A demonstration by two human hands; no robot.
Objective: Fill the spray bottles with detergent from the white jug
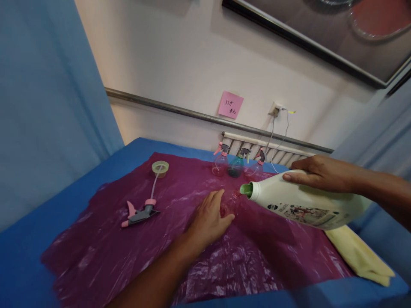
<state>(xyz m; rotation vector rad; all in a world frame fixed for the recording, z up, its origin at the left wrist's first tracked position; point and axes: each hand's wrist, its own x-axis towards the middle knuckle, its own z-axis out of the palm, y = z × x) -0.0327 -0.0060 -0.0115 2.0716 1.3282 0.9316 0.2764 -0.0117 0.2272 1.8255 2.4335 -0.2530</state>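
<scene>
My right hand [321, 173] grips a large pale-green detergent jug [295, 201] from above and tilts it left. Its green spout [246, 190] is over the mouth of a clear, pinkish spray bottle [228, 208] without its head. Around that bottle curve the thumb and fingers of my left hand [210, 216]; the bottle is hard to see against the plastic sheet. Whether liquid is flowing I cannot tell. A pink and grey spray head [141, 214] lies to the left, its tube reaching into a small round cup [160, 168].
Behind stand three spray bottles: one pink-topped [220, 164], one teal [236, 166] and one clear [255, 169]. A purple plastic sheet [128, 256] covers much of the blue table [19, 248]. A folded yellow cloth [359, 256] lies at right. A socket with cables [275, 110] is on the wall.
</scene>
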